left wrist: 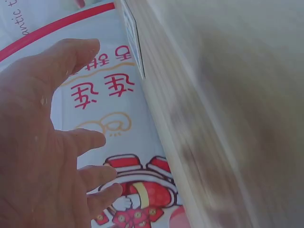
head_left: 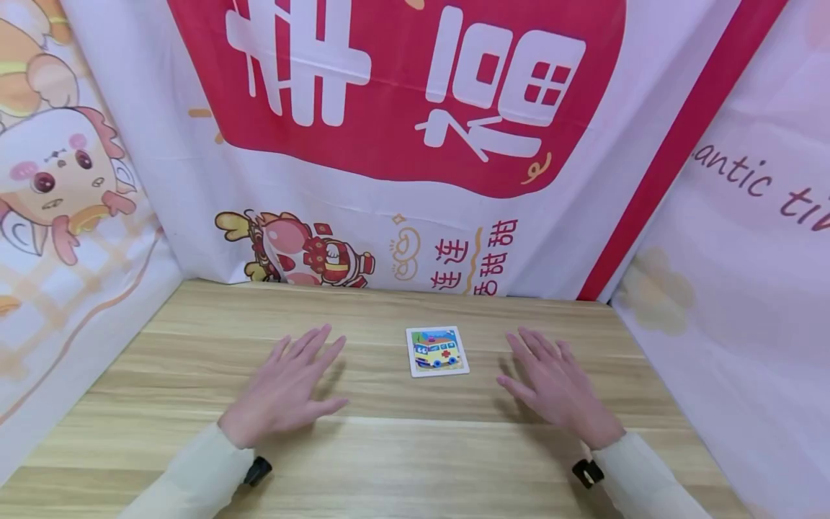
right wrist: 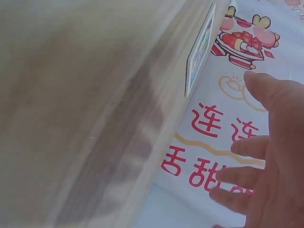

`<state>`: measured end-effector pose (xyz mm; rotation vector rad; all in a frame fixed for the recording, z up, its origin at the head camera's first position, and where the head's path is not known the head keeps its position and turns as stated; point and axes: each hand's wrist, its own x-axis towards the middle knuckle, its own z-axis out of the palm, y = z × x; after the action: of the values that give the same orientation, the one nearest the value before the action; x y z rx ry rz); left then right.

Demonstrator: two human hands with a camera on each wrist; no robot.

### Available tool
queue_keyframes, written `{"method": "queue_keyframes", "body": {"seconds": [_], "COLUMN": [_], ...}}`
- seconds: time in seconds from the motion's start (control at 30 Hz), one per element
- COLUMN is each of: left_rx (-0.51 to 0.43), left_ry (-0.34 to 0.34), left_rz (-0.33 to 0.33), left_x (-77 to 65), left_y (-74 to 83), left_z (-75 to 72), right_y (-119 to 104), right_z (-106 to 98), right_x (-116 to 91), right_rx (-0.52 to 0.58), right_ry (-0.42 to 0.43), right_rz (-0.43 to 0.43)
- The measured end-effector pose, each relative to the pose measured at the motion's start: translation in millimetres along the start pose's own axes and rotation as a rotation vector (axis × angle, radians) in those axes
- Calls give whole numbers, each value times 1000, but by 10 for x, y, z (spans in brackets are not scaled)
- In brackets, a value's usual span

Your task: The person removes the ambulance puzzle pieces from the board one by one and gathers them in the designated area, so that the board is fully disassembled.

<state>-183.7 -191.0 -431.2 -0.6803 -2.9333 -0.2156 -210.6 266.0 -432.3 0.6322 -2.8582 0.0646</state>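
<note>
A small square picture puzzle (head_left: 437,352) with a white border lies flat on the wooden table; it shows a yellow ambulance with a red cross. To its left, my left hand (head_left: 288,389) hovers palm down with fingers spread, holding nothing. On the other side my right hand (head_left: 558,386) is held the same way, thumb toward the puzzle, also holding nothing. Both wrist views show the hands apart from the table surface. In the left wrist view the puzzle (left wrist: 134,35) appears edge-on, and the right wrist view shows it (right wrist: 199,52) at a slant too.
The pale wood table (head_left: 415,461) runs back to a hanging cloth (head_left: 363,202) with red and white print. Cloth walls stand at the left (head_left: 84,274) and right (head_left: 733,288). A dark band (head_left: 258,471) sits at the left wrist, another (head_left: 588,473) at the right.
</note>
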Motion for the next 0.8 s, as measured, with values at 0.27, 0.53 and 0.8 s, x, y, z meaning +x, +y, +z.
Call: {"method": "queue_keyframes", "body": {"seconds": [0.27,0.53,0.8], "left_rx": [-172,-320,-421], "left_ry": [-80,-101,-102], "left_rz": [55,35,48], "left_x": [414,918,1284], "left_y": [185,329,337], "left_z": [28,238,456], "right_y": [-49,-212,-413], "right_z": [22,124,253], "right_x": [385,963,1428], "right_rx": [137,244,342], "right_ry": [-22,-125,-239], "right_rz": [-64,-145,-235]}}
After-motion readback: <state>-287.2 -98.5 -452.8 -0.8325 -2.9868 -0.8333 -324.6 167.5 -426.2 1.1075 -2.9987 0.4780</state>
